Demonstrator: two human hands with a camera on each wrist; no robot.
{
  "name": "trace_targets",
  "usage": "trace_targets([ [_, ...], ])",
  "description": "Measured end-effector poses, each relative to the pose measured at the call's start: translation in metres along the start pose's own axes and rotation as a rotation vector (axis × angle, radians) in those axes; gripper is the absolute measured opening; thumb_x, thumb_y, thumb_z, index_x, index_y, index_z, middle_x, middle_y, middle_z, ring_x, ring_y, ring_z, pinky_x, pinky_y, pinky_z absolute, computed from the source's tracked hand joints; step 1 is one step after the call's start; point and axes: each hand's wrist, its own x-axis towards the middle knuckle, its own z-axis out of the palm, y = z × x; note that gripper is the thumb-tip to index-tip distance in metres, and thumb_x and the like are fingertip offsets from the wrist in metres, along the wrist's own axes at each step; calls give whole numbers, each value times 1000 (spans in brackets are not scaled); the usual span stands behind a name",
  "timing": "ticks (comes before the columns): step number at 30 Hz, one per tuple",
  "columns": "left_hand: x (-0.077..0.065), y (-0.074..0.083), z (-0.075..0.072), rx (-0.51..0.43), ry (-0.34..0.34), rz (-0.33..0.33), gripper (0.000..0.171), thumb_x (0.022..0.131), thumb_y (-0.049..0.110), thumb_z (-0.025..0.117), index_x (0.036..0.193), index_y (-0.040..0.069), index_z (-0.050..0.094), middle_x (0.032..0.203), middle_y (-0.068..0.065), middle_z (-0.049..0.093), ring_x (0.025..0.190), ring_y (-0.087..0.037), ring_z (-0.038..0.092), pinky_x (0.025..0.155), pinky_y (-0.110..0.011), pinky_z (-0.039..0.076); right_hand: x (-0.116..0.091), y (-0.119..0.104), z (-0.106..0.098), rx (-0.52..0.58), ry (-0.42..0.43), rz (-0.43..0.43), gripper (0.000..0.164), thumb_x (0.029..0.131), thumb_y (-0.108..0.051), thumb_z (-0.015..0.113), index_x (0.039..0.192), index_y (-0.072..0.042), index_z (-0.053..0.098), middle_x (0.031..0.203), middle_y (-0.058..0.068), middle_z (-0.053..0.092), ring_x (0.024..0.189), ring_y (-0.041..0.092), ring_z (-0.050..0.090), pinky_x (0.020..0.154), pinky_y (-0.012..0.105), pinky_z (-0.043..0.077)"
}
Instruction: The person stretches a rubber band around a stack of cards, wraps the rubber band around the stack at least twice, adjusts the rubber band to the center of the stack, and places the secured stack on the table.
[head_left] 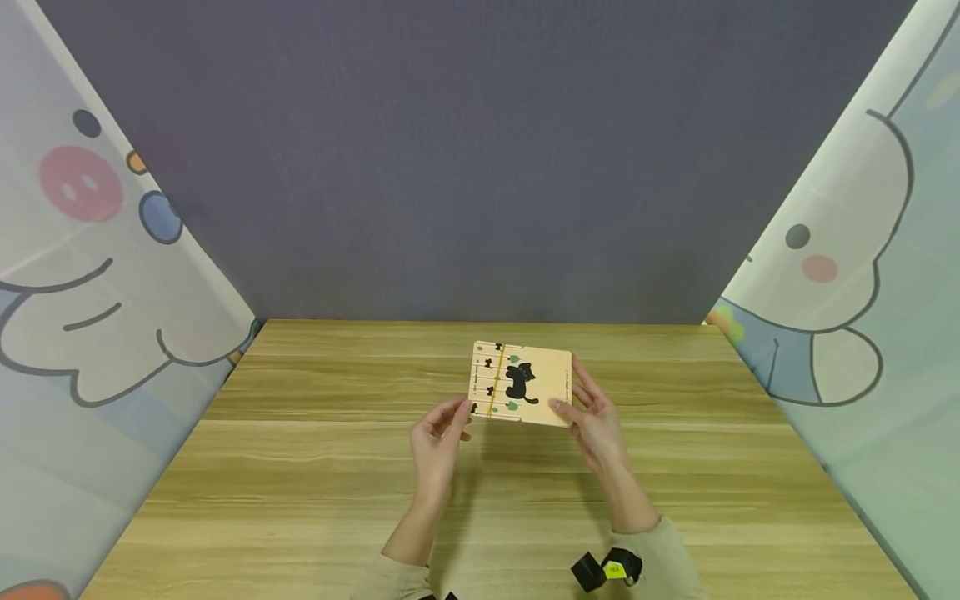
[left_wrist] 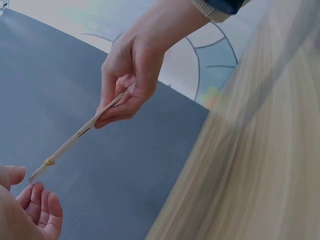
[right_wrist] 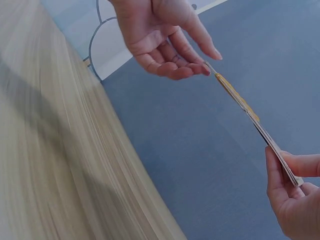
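Your right hand (head_left: 597, 429) grips the right end of a cream card (head_left: 551, 375), thumb on its face. Your left hand (head_left: 437, 446) is at the near left corner. A yellow band (head_left: 496, 383) crosses the card left of its printed black cat (head_left: 517, 382). Beneath you see the wood-grain table (head_left: 315, 475), with a dark grey panel (head_left: 480, 167) behind it.

Right hand (head_left: 598, 423) pinching; left hand (head_left: 437, 440) relaxed, fingers (right_wrist: 176, 73) loosely bent, thumb (right_wrist: 202, 37) apart.
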Motion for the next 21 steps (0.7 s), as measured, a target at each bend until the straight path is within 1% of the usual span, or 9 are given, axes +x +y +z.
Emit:
trace_targets([
  [2, -6, 14, 5, -8, -3, -54, 25, 83, 21, 63, 92, -2, 65, 81, -15, 62, 73, -36, 57, 52, -32, 50, 0, 0, 0, 2, 0, -4, 74, 79, 16, 51, 139, -22, 29, 98, 5, 50, 70, 9, 60, 39, 9, 31],
  [4, -9, 11, 7, -23, -18, -60, 25, 83, 20, 63, 90, -3, 65, 80, -16, 62, 73, -38, 57, 52, -34, 51, 0, 1, 0, 4, 0, -6, 74, 80, 16, 51, 139, -22, 29, 98, 5, 51, 71, 10, 60, 40, 9, 31],
  [7, -9, -19, 7, -47, -55, -16, 18, 84, 19, 62, 86, 2, 67, 75, -12, 63, 67, -28, 59, 49, -30, 50, 0, 2, 0, 4, 2, -8, 73, 80, 15, 51, 138, -22, 30, 98, 4, 52, 71, 10, 61, 40, 9, 32],
  [8, -7, -35, 7, -48, -58, -9, 17, 84, 20, 62, 84, 3, 67, 74, -12, 63, 65, -25, 59, 48, -29, 50, 1, 2, 1, 5, 3, -10, 73, 80, 15, 52, 138, -22, 30, 98, 4, 52, 71, 10, 61, 40, 9, 32],
  [10, -5, -54, 7, -49, -55, -39, 21, 83, 25, 63, 81, 5, 68, 73, -11, 64, 64, -22, 59, 48, -28, 50, 1, 3, 1, 7, 6, -10, 73, 79, 16, 52, 138, -22, 31, 97, 4, 52, 70, 10, 60, 41, 9, 32],
  [12, -8, -32, 12, -56, -47, -91, 25, 83, 23, 64, 81, -2, 67, 73, -15, 63, 64, -23, 59, 50, -31, 50, 2, 4, 1, 6, 9, -10, 74, 79, 16, 52, 138, -22, 31, 96, 4, 51, 70, 9, 60, 41, 9, 32],
  [17, -11, -26, 16, -62, -34, -86, 28, 82, 25, 64, 81, -3, 68, 72, -14, 64, 62, -24, 59, 48, -29, 49, 1, 6, 3, -5, 1, -20, 74, 78, 17, 51, 138, -22, 31, 99, 5, 53, 68, 9, 60, 40, 8, 31],
  [19, -8, -55, 15, -60, -37, -67, 26, 81, 29, 65, 80, 3, 70, 71, -10, 65, 61, -24, 60, 46, -27, 49, 1, 6, 4, -18, -5, -29, 75, 78, 17, 52, 138, -22, 31, 101, 5, 53, 66, 8, 59, 40, 8, 30],
  [21, -7, -65, 16, -47, -34, -69, 26, 80, 30, 66, 79, 5, 70, 70, -9, 65, 60, -23, 61, 45, -27, 49, 1, 7, 6, -30, -6, -39, 74, 78, 17, 53, 138, -22, 32, 102, 6, 53, 62, 6, 57, 40, 9, 29],
])
